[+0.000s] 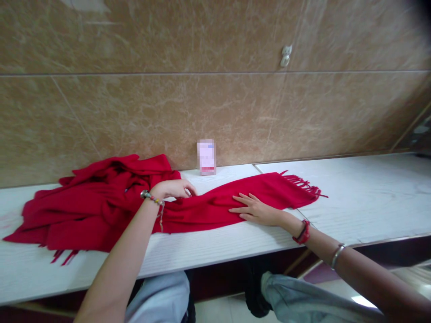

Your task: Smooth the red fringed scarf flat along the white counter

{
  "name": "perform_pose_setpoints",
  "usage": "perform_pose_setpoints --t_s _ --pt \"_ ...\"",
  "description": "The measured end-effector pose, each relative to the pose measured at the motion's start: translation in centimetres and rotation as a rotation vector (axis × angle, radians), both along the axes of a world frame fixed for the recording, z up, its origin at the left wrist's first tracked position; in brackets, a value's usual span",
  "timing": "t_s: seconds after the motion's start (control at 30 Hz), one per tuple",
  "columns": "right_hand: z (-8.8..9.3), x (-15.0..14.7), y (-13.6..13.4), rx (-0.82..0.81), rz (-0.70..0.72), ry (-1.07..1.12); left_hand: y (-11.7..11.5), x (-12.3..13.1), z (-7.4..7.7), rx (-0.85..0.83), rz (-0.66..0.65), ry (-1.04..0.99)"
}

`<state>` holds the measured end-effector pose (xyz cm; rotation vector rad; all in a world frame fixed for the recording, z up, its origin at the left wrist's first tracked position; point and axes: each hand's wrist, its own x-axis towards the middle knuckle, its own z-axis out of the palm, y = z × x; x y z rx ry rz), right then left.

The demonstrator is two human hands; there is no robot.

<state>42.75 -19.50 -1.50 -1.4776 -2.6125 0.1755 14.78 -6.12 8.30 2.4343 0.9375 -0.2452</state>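
Observation:
A red scarf (215, 208) lies along a white wooden bench. Its left part is heaped in loose folds, while the right part is a narrower, flatter strip ending in a fringe. My right hand (257, 211) rests flat on the strip with its fingers spread. Near the edge of the heap, my left hand (177, 189) touches the scarf at the back edge of the strip, its fingers bent and slightly apart, with no cloth visibly gripped. A few fringe strands hang out at the heap's front left.
Against the brown tiled wall (151, 116) stands a small pinkish-white box (206, 157), just behind the scarf. A small white hook (286, 56) is fixed higher on the wall. The white bench (363, 197) extends to the right, its front edge close to my knees.

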Motion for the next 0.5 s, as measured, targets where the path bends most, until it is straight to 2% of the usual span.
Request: perform_pose_setpoints --t_s 0.07,0.2,0.4,0.5 --pt "-0.1 0.0 0.0 0.0 0.001 -0.001 -0.4 1.4 -1.2 0.03 -0.013 0.127" --pt "-0.4 0.2 0.2 -0.003 -0.006 0.014 -0.6 3.2 -2.6 0.208 0.089 0.133" --pt "-0.4 0.2 0.0 -0.007 -0.005 0.02 -0.1 3.0 -2.5 0.542 0.298 0.075" --pt "-0.2 0.2 -0.2 -0.003 0.004 0.015 0.0 3.2 -2.7 0.644 0.333 0.042"
